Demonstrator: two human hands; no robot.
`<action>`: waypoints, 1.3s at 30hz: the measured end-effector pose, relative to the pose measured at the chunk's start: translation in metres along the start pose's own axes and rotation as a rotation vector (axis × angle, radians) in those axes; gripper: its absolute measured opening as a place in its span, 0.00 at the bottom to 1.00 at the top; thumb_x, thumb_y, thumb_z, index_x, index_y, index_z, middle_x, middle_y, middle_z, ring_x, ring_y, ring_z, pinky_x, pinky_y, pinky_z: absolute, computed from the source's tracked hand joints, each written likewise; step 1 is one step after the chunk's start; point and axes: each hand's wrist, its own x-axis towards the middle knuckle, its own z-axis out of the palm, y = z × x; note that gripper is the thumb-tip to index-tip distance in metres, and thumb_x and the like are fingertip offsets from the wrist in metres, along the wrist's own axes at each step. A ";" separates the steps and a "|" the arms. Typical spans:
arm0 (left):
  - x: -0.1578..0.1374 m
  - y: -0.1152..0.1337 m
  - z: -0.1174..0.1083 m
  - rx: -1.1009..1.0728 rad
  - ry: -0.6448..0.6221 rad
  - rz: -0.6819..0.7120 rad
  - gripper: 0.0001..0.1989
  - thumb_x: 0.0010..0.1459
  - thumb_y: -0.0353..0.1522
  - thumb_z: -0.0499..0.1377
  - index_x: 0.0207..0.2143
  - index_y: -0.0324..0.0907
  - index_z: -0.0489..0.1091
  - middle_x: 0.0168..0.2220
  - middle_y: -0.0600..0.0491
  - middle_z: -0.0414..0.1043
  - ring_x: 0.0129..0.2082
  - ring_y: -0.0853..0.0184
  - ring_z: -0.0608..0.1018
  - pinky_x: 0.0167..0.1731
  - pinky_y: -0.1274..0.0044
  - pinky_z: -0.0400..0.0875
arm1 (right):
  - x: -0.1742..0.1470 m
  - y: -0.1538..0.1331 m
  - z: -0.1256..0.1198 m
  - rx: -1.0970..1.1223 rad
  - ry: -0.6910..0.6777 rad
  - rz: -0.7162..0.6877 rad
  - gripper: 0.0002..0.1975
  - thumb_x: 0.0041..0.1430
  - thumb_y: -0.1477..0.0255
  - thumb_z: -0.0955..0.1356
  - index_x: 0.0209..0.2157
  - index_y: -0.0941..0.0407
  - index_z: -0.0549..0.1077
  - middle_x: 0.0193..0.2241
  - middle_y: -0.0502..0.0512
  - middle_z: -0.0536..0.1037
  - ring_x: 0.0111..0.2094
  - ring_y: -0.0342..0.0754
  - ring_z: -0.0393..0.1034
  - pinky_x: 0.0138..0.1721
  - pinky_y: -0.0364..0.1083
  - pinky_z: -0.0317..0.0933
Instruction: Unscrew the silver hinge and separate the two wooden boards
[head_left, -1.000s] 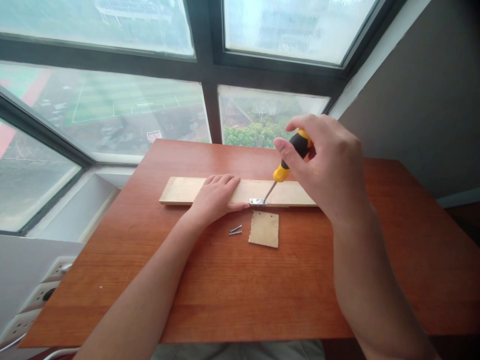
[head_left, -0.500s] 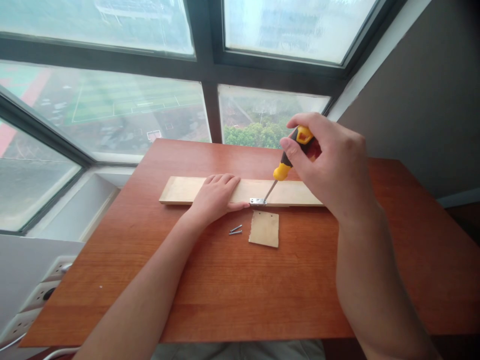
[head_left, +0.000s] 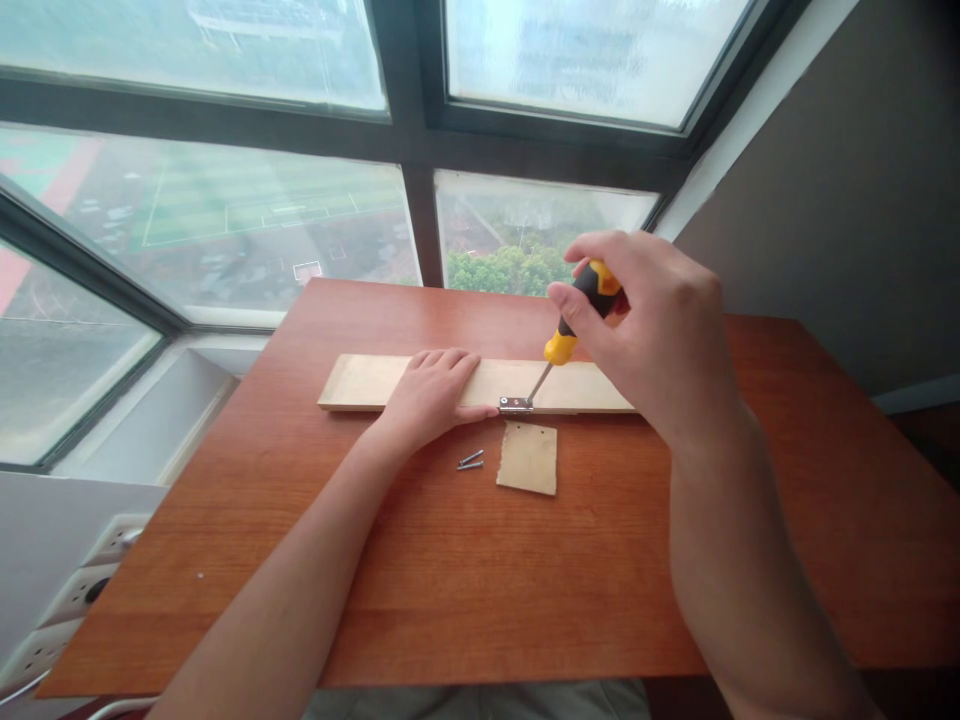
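Note:
A long pale wooden board (head_left: 360, 382) lies across the table. My left hand (head_left: 431, 395) rests flat on it, fingers stretched out, with the thumb reaching to a small metal hinge (head_left: 515, 404) on the board's near edge. My right hand (head_left: 649, 335) is closed around the handle of a yellow and black screwdriver (head_left: 561, 347). The tool slants down to the left, its tip at the right end of the hinge. Just in front of the board lie a few screws (head_left: 470, 461) and a small square piece of thin wood (head_left: 527, 458) with holes along its far edge.
The brown wooden table (head_left: 480, 590) spreads under everything. Behind it stand large windows with dark frames (head_left: 420, 150). Power sockets (head_left: 82, 590) and a white cable are at the lower left, and a grey wall (head_left: 840, 200) is at the right.
My right hand has turned the screwdriver handle a little and shifted slightly left and down. The left hand, board and hinge have stayed in place.

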 end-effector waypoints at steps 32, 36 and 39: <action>0.000 0.000 -0.001 -0.004 -0.008 0.003 0.33 0.56 0.54 0.56 0.55 0.42 0.63 0.54 0.43 0.68 0.54 0.53 0.70 0.55 0.65 0.58 | -0.002 -0.003 -0.005 -0.021 -0.016 0.045 0.14 0.60 0.69 0.64 0.47 0.52 0.71 0.42 0.52 0.78 0.41 0.52 0.72 0.43 0.53 0.64; 0.000 0.001 -0.001 0.000 -0.008 0.000 0.33 0.55 0.54 0.56 0.55 0.42 0.63 0.54 0.43 0.68 0.53 0.53 0.70 0.54 0.65 0.59 | -0.003 -0.005 -0.011 0.038 -0.045 -0.019 0.17 0.55 0.76 0.64 0.48 0.51 0.69 0.44 0.52 0.77 0.42 0.52 0.71 0.45 0.51 0.64; 0.000 0.001 -0.001 -0.008 -0.006 -0.001 0.33 0.55 0.54 0.57 0.55 0.43 0.63 0.54 0.43 0.68 0.53 0.53 0.70 0.54 0.65 0.59 | -0.003 -0.006 -0.011 0.038 -0.071 -0.046 0.16 0.57 0.76 0.63 0.47 0.49 0.68 0.44 0.53 0.77 0.42 0.53 0.70 0.44 0.52 0.63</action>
